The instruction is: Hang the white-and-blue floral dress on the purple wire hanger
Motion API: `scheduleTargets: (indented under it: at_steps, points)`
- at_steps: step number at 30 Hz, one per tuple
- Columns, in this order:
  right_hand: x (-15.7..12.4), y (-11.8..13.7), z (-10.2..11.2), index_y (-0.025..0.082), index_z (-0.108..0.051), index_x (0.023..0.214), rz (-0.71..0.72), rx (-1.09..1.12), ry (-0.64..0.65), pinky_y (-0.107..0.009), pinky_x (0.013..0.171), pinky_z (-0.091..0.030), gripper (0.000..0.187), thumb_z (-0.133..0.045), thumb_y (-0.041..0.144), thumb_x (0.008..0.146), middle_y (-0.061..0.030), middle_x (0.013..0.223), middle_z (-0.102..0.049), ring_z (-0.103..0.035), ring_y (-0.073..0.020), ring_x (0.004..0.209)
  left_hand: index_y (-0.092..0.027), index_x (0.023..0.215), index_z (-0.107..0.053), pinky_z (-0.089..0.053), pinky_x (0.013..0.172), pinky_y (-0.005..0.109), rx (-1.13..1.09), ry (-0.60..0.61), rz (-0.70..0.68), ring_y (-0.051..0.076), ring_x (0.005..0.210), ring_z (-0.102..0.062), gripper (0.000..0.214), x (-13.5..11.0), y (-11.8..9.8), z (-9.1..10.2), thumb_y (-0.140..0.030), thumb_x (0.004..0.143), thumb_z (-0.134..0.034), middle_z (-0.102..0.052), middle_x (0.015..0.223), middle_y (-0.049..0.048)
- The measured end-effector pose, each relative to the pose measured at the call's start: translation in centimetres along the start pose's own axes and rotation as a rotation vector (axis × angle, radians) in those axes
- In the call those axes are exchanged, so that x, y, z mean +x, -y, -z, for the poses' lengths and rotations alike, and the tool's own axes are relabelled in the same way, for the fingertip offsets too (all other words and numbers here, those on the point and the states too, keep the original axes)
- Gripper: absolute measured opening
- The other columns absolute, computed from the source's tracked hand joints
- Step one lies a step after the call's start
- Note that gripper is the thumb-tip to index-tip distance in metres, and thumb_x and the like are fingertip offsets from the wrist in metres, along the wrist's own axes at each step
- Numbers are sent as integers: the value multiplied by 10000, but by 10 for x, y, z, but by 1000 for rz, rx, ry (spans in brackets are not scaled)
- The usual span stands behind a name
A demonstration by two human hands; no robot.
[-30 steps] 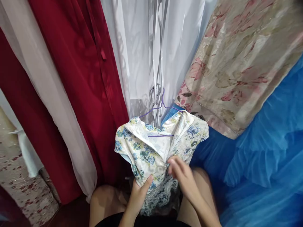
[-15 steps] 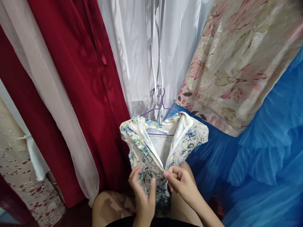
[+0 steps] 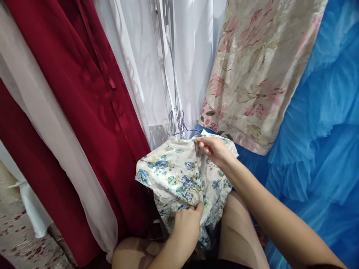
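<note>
A sleeveless-looking top or dress [image 3: 179,168], white with blue and yellow flowers, hangs on a purple hanger [image 3: 183,125] in front of my knees. Its middle seam runs closed from the neckline downward. At the neckline my right hand [image 3: 213,148] is closed in a pinch at the seam's top, on the zipper pull, though the fingers hide the tab itself. Lower down, my left hand [image 3: 188,222] grips the floral garment beside the seam, thumb on top. The garment's lower part drops between my legs, partly hidden.
Long red cloth [image 3: 84,112] and pale sheer cloth [image 3: 56,123] hang at the left. White drapes with ribbons [image 3: 193,56] are behind the hanger. At the right hang a beige floral garment [image 3: 252,74] and blue ruffled tulle [image 3: 316,149].
My right hand has moved up from the bottom of the V-shaped opening to the neckline, and the opening has closed. My left hand, open before, now grips the fabric. The view has shifted.
</note>
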State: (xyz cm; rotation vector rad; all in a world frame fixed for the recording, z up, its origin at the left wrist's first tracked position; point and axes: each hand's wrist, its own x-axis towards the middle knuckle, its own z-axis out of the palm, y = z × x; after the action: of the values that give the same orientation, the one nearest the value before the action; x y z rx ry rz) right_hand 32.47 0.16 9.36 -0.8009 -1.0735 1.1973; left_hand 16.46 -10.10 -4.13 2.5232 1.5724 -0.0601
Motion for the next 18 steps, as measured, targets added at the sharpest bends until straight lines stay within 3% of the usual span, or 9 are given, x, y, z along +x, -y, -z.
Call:
scheduleTargets:
  at_steps: [2,3,5,8,9,10,13,15,18]
  points:
    - [7,10,-5,111,-720,666,15,-15,34,-199,359,-193,200,-770,301,627,4,507,-602,-370,-39,378,-217,1337,-559,-528,754,406,-15,10,-58,347,923,-733,515,2,3,12,-55,849,-535,-749,1075,137]
    - [5,10,-7,107,-730,705,19,-44,56,-196,364,-211,217,-763,314,649,0,512,-614,-385,-44,377,-222,1263,-596,-523,759,398,-77,-50,-92,332,926,-728,387,4,7,18,-123,892,-547,-747,1064,121]
    - [-5,5,-8,112,-725,748,34,-133,86,-195,375,-252,225,-740,331,696,-5,499,-628,-415,-61,370,-235,1187,-596,-510,765,368,-266,-271,-122,282,908,-713,229,11,18,37,-273,975,-519,-739,1019,81]
    - [-19,-7,-7,147,-668,713,88,-254,106,-199,391,-291,197,-719,334,743,3,461,-618,-435,-77,368,-254,1418,-409,-484,746,322,-504,-690,-94,213,855,-686,395,29,34,81,-341,1034,-439,-715,1025,52]
    - [-21,-10,-6,154,-653,709,110,-281,121,-201,397,-297,200,-714,338,757,8,458,-614,-439,-80,372,-257,1466,-365,-478,744,315,-516,-792,-119,206,862,-676,444,36,39,98,-339,1037,-440,-707,1039,53]
    - [-21,-12,-4,159,-644,710,131,-303,135,-203,403,-300,207,-709,345,770,13,455,-606,-440,-81,376,-256,1440,-419,-471,750,313,-489,-844,-161,205,878,-667,416,43,42,115,-339,1034,-455,-702,1044,53]
    - [-13,-20,0,166,-612,694,183,-346,110,-209,409,-271,251,-709,381,779,44,432,-535,-402,-78,377,-198,1016,-660,-449,766,313,-355,-889,-310,203,857,-638,194,64,47,149,-285,1021,-487,-690,914,47]
    - [-4,-28,0,177,-574,662,207,-360,60,-213,408,-235,293,-720,411,760,67,423,-469,-354,-71,379,-179,850,-642,-439,766,314,-304,-943,-343,200,835,-619,201,73,49,155,-246,1000,-525,-669,840,40]
    - [4,-40,-6,189,-547,661,223,-371,45,-221,419,-211,300,-701,429,755,75,453,-436,-323,-72,403,-177,843,-630,-441,744,299,-374,-1052,-322,190,810,-604,178,79,50,145,-234,987,-543,-652,817,35]
